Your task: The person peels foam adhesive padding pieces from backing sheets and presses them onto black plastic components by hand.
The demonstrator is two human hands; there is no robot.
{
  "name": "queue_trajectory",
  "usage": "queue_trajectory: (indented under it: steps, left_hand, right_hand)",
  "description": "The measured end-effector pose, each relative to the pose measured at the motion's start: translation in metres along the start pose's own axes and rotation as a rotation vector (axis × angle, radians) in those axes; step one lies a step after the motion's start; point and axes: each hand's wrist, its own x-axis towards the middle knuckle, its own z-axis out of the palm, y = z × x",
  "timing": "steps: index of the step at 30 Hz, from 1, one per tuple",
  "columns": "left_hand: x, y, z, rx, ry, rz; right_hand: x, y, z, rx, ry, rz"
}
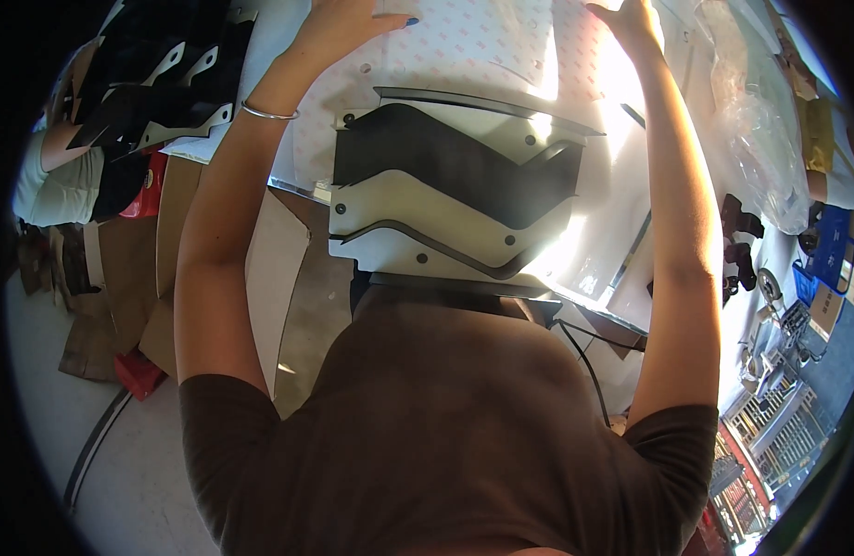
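Brown shirt (pixel 445 435) hides table edge; both hands (pixel 348 23) cut off above.

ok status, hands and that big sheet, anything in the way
Left hand flat on white sheet, fingers spread. Right hand on its far edge, grip unclear. Black-and-white template lies just below. Plastic bag to the right, apart.
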Motion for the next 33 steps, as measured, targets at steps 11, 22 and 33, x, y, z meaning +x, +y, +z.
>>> queue_trajectory:
  steps: [11,22,33]
  left_hand:
    - [0.002,0.012,0.008,0.673,-0.143,-0.181]
    - [0.018,0.01,-0.006,0.388,-0.275,0.019]
    - [0.046,0.023,0.028,0.622,-0.341,-0.033]
  right_hand:
    - [0.015,-0.119,-0.004,0.089,-0.123,-0.676]
    - [0.031,-0.231,0.044,-0.035,-0.189,-0.732]
    - [0.074,-0.209,0.085,0.396,-0.009,-0.487]
